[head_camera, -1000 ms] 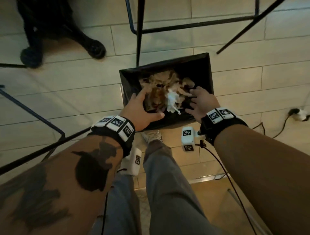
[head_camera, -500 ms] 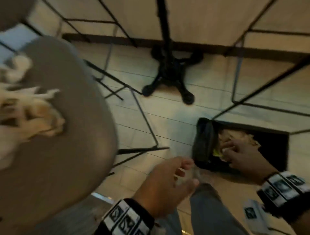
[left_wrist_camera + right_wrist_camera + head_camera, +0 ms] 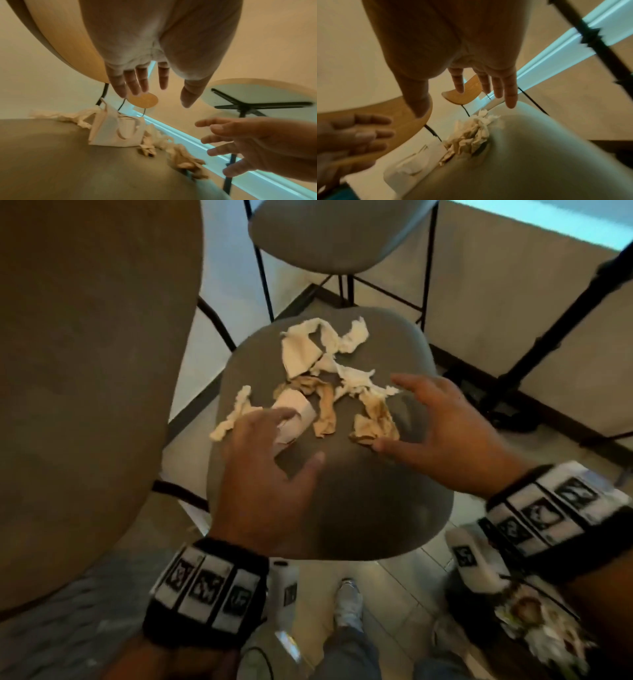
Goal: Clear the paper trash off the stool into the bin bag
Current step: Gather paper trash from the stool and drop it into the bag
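- We had both hands out over the grey rounded upholstered stool seat (image 3: 359, 498), reaching for another gather of paper, so the step in hand was a grab with nothing lifted yet
- Our left hand (image 3: 263, 474) hung at about 7 o'clock of the litter, fingers straight and spread, thumb out wide, holding nothing; its fingertips lay over the near edge of a white folded paper napkin (image 3: 294, 409), though we could not tell whether they touched it
- Our right hand (image 3: 445, 426) stood at 4 o'clock of the litter, fingers fanned and lightly bent, thumb tip just beside a crumpled brown-stained tissue (image 3: 375, 422), empty too
- The torn white and brown paper scraps (image 3: 325, 361) lay loose on the far half of the seat, towards 12 o'clock, all of them still on the stool
- The black bin bag already holding paper (image 3: 544, 628) showed at 5 o'clock, low beside our right wrist
- We judged the next move called for both hands to close inward from 7 and 4 o'clock, raking the far strips towards us so none slid off the curved edge
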